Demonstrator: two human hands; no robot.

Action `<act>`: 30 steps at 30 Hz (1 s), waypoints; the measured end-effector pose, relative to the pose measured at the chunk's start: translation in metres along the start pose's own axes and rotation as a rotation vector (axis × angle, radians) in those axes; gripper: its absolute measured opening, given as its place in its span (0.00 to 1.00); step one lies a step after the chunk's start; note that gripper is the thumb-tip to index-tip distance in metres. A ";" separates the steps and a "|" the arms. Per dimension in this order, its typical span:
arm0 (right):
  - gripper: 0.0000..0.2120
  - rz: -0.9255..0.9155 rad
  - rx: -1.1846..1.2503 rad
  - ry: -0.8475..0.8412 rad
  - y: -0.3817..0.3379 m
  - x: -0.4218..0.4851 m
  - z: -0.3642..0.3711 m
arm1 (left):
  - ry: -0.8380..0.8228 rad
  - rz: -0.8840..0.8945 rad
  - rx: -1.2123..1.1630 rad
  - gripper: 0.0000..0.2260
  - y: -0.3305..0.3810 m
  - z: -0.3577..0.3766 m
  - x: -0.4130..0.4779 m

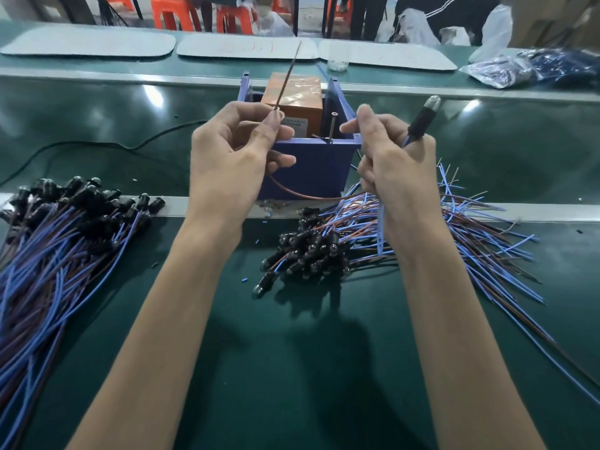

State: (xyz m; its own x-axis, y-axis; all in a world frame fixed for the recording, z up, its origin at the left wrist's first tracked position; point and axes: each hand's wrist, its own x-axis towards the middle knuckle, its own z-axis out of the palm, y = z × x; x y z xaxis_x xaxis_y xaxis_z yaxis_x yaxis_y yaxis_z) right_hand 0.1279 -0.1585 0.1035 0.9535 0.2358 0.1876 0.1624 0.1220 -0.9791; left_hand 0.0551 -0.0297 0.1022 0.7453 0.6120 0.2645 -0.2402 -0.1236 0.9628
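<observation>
I see the left hand pinching a brown wire in front of the blue box, wire tip angled up over it. Right hand at the box's right corner grips a black lamp lead. Loose pile on the box's near side, bundle far left of it.

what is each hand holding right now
Left hand: pinches the brown wire between thumb and forefinger.
Right hand: grips the black lamp, bulb end up.
</observation>
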 end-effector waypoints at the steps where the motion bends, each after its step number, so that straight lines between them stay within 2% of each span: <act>1: 0.13 0.011 0.000 0.001 0.000 0.000 0.000 | 0.011 0.005 0.000 0.06 0.000 0.000 0.001; 7: 0.05 0.028 0.039 -0.021 0.001 0.001 0.002 | 0.086 0.056 -0.016 0.04 -0.001 -0.005 0.003; 16: 0.12 0.063 -0.024 0.005 0.001 0.003 0.000 | 0.176 0.107 0.051 0.03 -0.002 -0.009 0.005; 23: 0.17 0.072 -0.040 -0.012 0.003 0.004 -0.001 | 0.143 0.085 0.119 0.14 -0.002 -0.002 0.003; 26: 0.17 0.065 -0.054 -0.002 0.004 0.005 -0.002 | 0.112 0.086 0.136 0.17 -0.002 0.002 0.001; 30: 0.11 0.014 -0.088 0.014 0.003 0.003 -0.003 | 0.109 0.119 0.144 0.14 -0.003 0.000 0.002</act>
State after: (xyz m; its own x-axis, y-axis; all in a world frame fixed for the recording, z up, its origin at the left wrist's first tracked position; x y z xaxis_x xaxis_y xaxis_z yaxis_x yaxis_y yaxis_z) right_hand 0.1316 -0.1602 0.1010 0.9592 0.2230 0.1735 0.1703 0.0336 -0.9848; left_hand 0.0573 -0.0281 0.0995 0.6433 0.6665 0.3768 -0.2255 -0.3054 0.9252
